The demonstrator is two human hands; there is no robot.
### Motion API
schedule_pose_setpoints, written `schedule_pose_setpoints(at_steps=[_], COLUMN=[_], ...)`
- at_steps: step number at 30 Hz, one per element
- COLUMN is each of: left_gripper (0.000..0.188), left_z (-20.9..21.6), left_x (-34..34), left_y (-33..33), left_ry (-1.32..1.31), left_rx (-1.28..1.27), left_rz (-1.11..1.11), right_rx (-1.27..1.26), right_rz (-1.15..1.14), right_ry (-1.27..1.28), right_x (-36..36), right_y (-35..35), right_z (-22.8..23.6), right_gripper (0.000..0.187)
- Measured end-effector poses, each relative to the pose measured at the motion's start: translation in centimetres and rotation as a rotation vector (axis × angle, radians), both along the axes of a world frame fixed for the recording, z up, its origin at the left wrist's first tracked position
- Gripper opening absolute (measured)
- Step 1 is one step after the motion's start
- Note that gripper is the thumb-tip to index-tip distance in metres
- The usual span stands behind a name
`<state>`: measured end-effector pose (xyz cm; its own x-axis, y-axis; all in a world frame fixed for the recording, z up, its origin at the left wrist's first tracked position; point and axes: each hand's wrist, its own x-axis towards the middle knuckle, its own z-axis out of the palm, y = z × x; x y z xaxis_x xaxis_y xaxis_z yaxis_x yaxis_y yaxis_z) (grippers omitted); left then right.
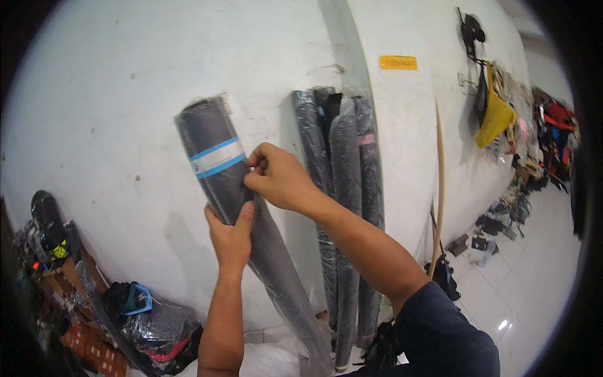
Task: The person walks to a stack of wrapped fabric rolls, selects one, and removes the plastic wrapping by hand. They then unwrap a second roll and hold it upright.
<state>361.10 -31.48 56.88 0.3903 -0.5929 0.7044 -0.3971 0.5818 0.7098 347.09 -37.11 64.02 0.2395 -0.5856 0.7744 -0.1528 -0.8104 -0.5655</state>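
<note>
Dark sleeve (449,333) and bare forearm of the person's right arm lie closest, entering at about five o'clock; the left forearm (222,320) enters at seven o'clock. One long dark grey roll (270,248) is under handling. It leans at a slant, its upper end at ten o'clock and its lower end running down to six o'clock, with a blue-and-white band (217,157) around it near the top. The left hand (230,242) grips the roll below the band, thumb laid over the near face. The right hand (279,179) is near the centre, fingers curled and thumb brought toward them, against the roll's right edge just beside the band; whether film is pinched between the fingertips cannot be told. Several plastic-wrapped dark rolls (345,182) stand near the wall (138,94), tops at one o'clock, lower ends toward six o'clock; one carries a pink band (366,139). An orange-yellow label (397,63) is fixed to the wall at one o'clock. Yellow cloth (496,119) hangs between two and three o'clock. A slender curved strip (439,188) stands upright at three o'clock. Dark scraps (493,226) lie on the tiled floor (521,289) toward four o'clock. At eight o'clock, a blue tray (141,300) sits among heaped goods.
</note>
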Motion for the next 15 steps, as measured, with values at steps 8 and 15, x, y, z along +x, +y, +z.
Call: schedule_pose_setpoints(at_steps=[8, 15], left_gripper=[0.070, 0.073], left_z=[0.1, -0.1], left_x=[-0.5, -0.6], left_y=[-0.7, -1.8], left_ry=[-0.010, -0.067], left_rx=[0.008, 0.028], left_rz=[0.062, 0.098], right_rx=[-0.098, -0.202], right_rz=[-0.040, -0.066], right_ry=[-0.073, -0.175], right_x=[0.5, 1.1], right_y=[-0.7, -2.1], right_z=[-0.7, -1.3], right_gripper=[0.031, 0.027])
